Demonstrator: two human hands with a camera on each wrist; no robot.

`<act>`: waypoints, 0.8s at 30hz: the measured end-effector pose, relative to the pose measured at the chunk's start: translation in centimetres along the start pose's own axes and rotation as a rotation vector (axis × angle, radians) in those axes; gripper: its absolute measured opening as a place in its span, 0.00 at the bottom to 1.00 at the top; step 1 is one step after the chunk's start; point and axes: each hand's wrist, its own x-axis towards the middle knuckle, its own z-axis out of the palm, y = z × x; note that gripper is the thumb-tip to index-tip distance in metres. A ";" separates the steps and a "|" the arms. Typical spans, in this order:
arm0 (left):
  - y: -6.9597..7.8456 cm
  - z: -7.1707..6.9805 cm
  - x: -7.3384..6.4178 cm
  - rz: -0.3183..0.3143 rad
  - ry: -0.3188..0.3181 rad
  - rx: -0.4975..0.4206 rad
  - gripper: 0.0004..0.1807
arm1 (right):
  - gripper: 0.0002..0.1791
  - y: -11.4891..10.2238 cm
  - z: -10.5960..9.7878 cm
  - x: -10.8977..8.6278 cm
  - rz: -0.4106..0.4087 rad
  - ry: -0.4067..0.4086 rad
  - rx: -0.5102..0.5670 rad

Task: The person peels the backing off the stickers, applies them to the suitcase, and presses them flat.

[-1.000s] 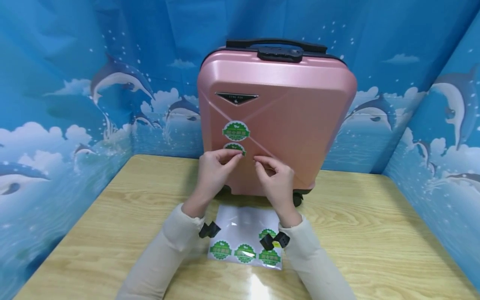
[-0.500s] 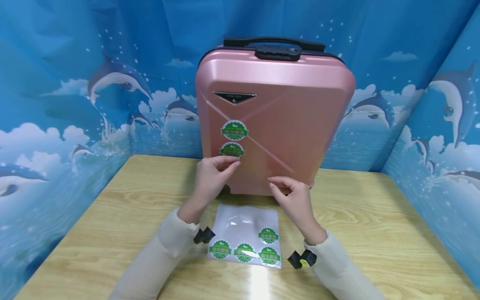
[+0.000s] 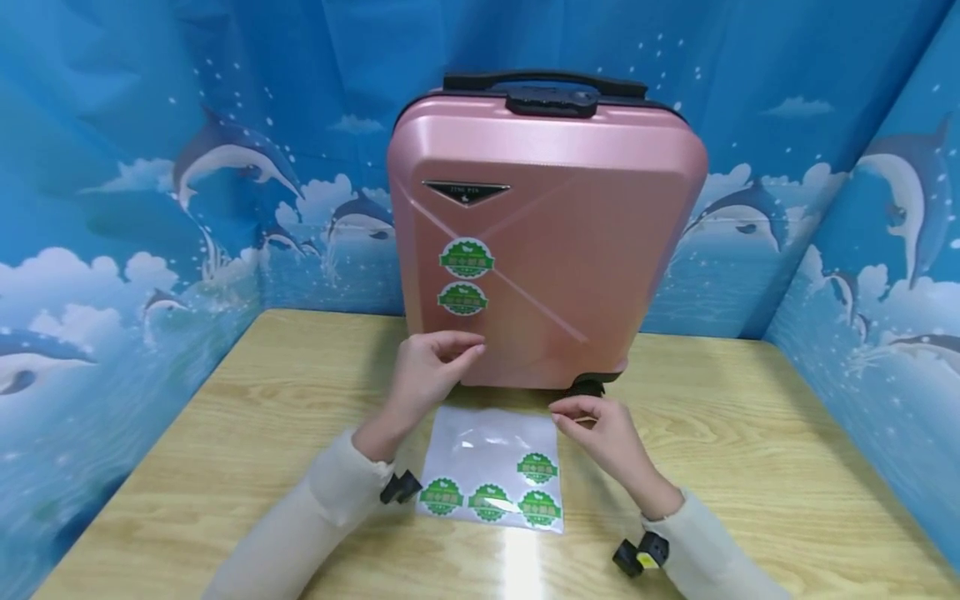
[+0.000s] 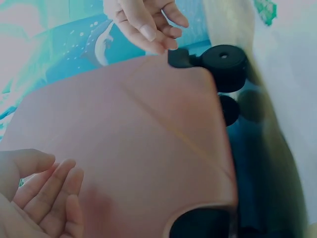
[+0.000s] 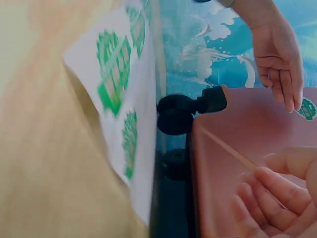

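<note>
A pink hard-shell suitcase [image 3: 570, 250] stands upright, bearing two round green-and-white stickers, an upper sticker [image 3: 467, 258] and a lower sticker [image 3: 462, 299]. My left hand [image 3: 429, 367] is just below the lower sticker, in front of the shell, its fingers loosely bent around nothing. My right hand [image 3: 603, 429] hovers by the upper right corner of a white sticker sheet [image 3: 480, 446], thumb and forefinger close together. In the right wrist view the fingers [image 5: 277, 198] are loosely bent with nothing visible in them. Several green stickers remain along the sheet's lower and right edges.
The wooden table [image 3: 750, 467] carries the suitcase and the sheet. Black suitcase wheels [image 5: 174, 114] show at the base, and a black handle [image 3: 543, 79] tops the case. A blue dolphin-print backdrop [image 3: 322, 125] surrounds the table.
My right hand has moved from the suitcase front down and right toward the sheet. My left hand has dropped slightly, uncovering the whole lower sticker.
</note>
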 end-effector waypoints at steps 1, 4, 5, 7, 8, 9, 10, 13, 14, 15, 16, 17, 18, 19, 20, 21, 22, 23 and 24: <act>-0.1 0.1 -0.1 -0.003 -0.011 -0.010 0.08 | 0.08 0.2 -0.1 -0.2 0.021 -0.022 -0.014; -0.4 0.4 -0.5 -0.003 -0.039 -0.028 0.08 | 0.09 0.7 -0.2 -0.7 0.074 -0.069 -0.033; -0.5 0.5 -0.7 -0.006 -0.050 -0.036 0.08 | 0.09 0.9 -0.3 -0.8 0.087 -0.081 -0.033; -0.6 0.8 -0.9 -0.015 -0.069 -0.048 0.08 | 0.10 1.3 -0.4 -1.1 0.100 -0.102 -0.021; -0.6 0.9 -1.0 -0.019 -0.077 -0.051 0.08 | 0.10 1.5 -0.5 -1.3 0.108 -0.111 -0.010; -0.7 1.0 -1.2 -0.025 -0.085 -0.053 0.07 | 0.10 1.7 -0.5 -1.5 0.116 -0.120 0.003; -0.8 1.2 -1.3 -0.032 -0.095 -0.054 0.07 | 0.10 1.9 -0.6 -1.6 0.122 -0.128 0.012; -0.8 1.4 -1.8 -0.053 -0.113 -0.055 0.07 | 0.11 2.4 -0.6 -2.0 0.141 -0.141 0.032; -0.9 1.5 -1.9 -0.061 -0.123 -0.059 0.07 | 0.11 2.6 -0.5 -2.1 0.151 -0.143 0.036; -0.9 1.5 -2.0 -0.067 -0.136 -0.071 0.07 | 0.11 2.7 -0.4 -2.2 0.161 -0.144 0.045; -1.0 1.6 -2.2 -0.072 -0.151 -0.090 0.08 | 0.11 2.8 -0.4 -2.2 0.169 -0.146 0.053; -1.0 1.8 -2.3 -0.082 -0.165 -0.113 0.08 | 0.12 2.9 -0.3 -2.3 0.178 -0.149 0.063; -1.1 1.9 -2.4 -0.092 -0.182 -0.130 0.08 | 0.12 3.0 -0.2 -2.3 0.187 -0.151 0.073; -1.2 2.0 -2.5 -0.099 -0.198 -0.148 0.08 | 0.12 3.0 -0.1 -2.3 0.202 -0.152 0.080; -1.3 2.2 -2.6 -0.108 -0.217 -0.163 0.09 | 0.12 3.1 0.0 -2.3 0.223 -0.149 0.088; -1.4 2.4 -2.7 -0.122 -0.236 -0.171 0.08 | 0.12 3.1 0.1 -2.3 0.237 -0.146 0.091; -1.5 2.6 -2.9 -0.134 -0.252 -0.172 0.08 | 0.12 3.2 0.3 -2.3 0.254 -0.141 0.092; -1.6 2.7 -3.0 -0.147 -0.268 -0.167 0.08 | 0.12 3.2 0.4 -2.3 0.272 -0.134 0.095; -1.7 2.9 -3.2 -0.160 -0.283 -0.162 0.07 | 0.11 3.3 0.5 -2.3 0.286 -0.128 0.096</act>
